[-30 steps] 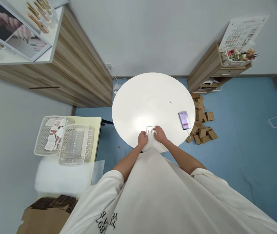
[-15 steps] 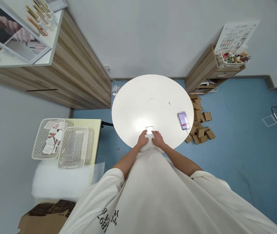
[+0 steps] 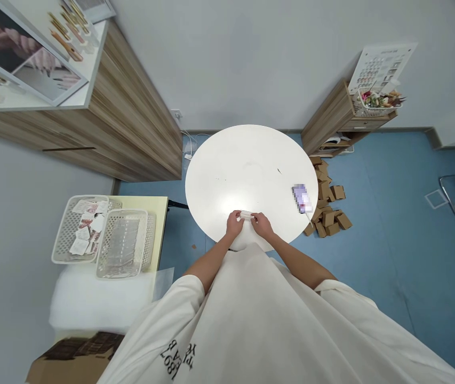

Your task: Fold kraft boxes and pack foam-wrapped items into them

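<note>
At the near edge of the round white table (image 3: 247, 165), both hands are on the job: the left hand (image 3: 234, 224) pinches one end of a small whitish piece (image 3: 246, 214), and the right hand (image 3: 262, 224) has its fingers closed on the other end. So there it is, the little piece, gripped between the two, just in front of the person's white shirt (image 3: 267, 314); whether it touches the tabletop, one cannot tell. Over to the right on the same table lies a purple device (image 3: 301, 197), its surface blurred out, a white cable at its near end. Beyond the table's right edge, small brown boxes (image 3: 325, 205) crowd the blue floor (image 3: 387, 213). Now across to the left, where a pale yellow table (image 3: 160, 213) carries two baskets side by side: the left basket (image 3: 60, 232) holds white packets, some with reddish print, and the right basket (image 3: 144, 216) holds clear plastic pieces. Nearer still, a white translucent bundle (image 3: 95, 298) sits before them, with an open cardboard box (image 3: 67, 368) nearest of all.
</note>
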Action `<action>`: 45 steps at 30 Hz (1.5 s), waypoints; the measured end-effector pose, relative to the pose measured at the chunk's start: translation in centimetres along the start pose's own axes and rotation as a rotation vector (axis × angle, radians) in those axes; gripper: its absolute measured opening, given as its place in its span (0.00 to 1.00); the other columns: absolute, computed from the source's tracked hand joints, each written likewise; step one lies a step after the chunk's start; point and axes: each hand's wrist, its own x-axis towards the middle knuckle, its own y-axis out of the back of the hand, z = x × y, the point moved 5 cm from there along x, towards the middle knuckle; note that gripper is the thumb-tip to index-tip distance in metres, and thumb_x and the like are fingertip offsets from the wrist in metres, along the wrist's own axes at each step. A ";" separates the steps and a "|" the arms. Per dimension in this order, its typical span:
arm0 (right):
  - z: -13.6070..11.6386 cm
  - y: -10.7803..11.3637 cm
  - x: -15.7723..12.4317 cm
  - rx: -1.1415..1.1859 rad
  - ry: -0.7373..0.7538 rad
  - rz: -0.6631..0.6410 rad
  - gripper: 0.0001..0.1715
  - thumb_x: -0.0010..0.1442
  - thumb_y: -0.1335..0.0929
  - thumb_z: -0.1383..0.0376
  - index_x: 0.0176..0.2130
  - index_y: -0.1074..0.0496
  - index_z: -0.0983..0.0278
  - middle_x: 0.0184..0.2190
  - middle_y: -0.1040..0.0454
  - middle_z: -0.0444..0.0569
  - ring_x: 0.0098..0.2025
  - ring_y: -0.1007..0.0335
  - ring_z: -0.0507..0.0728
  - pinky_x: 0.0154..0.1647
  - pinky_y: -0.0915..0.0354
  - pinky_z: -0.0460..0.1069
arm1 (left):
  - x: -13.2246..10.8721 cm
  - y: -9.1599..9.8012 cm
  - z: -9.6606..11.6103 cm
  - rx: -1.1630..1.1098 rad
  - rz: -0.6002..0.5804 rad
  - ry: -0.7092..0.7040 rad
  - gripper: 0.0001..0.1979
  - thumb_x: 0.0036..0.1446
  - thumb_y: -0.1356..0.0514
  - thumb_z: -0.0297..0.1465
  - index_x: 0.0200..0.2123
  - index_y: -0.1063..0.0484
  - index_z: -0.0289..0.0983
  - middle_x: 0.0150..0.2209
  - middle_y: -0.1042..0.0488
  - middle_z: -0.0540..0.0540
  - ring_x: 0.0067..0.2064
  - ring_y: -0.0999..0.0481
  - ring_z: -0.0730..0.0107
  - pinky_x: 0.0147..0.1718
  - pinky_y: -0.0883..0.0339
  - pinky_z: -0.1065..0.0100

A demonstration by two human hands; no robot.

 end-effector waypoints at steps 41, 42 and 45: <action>1.9 -1.4 0.3 0.260 -0.162 -0.046 0.16 0.63 0.37 0.66 0.49 0.28 0.60 0.49 0.24 0.49 0.50 0.27 0.56 0.53 0.33 0.51 | -0.4 -0.3 -2.3 0.044 -0.143 0.210 0.24 0.53 0.39 0.23 0.54 0.34 0.39 0.57 0.28 0.39 0.55 0.26 0.61 0.55 0.34 0.60; 1.7 -1.3 0.4 0.269 -0.153 -0.037 0.17 0.63 0.37 0.65 0.51 0.28 0.60 0.51 0.24 0.50 0.51 0.28 0.57 0.55 0.34 0.51 | -0.3 -0.5 -2.1 0.031 -0.152 0.201 0.24 0.53 0.39 0.24 0.54 0.34 0.39 0.57 0.28 0.39 0.56 0.26 0.61 0.55 0.35 0.61; 1.2 -0.9 1.2 0.277 -0.127 -0.022 0.23 0.63 0.36 0.64 0.56 0.30 0.61 0.57 0.28 0.51 0.55 0.30 0.57 0.57 0.34 0.52 | 0.5 -0.7 -1.2 -0.002 -0.174 0.183 0.24 0.54 0.39 0.24 0.55 0.34 0.40 0.60 0.30 0.40 0.58 0.27 0.60 0.56 0.35 0.60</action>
